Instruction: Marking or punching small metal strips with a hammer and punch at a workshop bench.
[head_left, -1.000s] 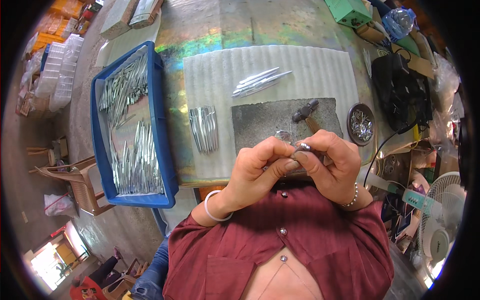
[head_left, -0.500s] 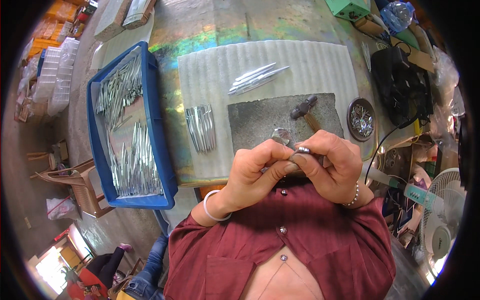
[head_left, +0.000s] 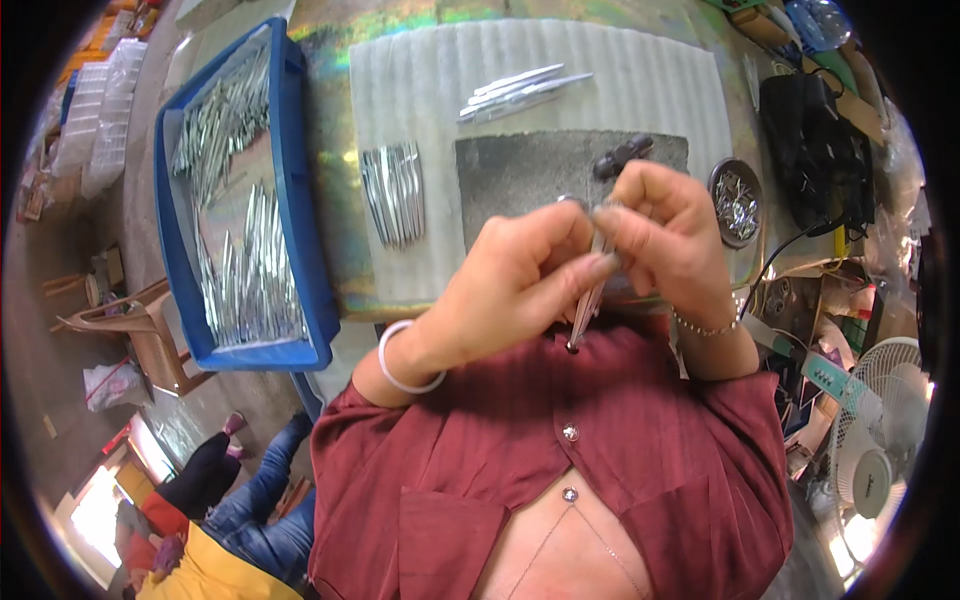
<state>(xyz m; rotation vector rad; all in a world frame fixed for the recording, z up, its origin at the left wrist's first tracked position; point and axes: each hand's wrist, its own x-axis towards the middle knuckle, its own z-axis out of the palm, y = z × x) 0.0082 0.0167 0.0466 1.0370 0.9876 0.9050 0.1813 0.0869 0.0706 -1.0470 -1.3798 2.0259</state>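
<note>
Currently, the left hand (head_left: 525, 265) and right hand (head_left: 665, 235) are both pinching a tweezer-like metal piece (head_left: 586, 318), its slim legs pointing toward the maroon shirt (head_left: 450, 420). A neat row of slender metal pieces (head_left: 393, 195) and a loose pile (head_left: 515, 97) are lying on the foam sheet (head_left: 420, 75); many more are occupying the blue tray (head_left: 297, 190). Which ones are finished, I cannot tell.
</note>
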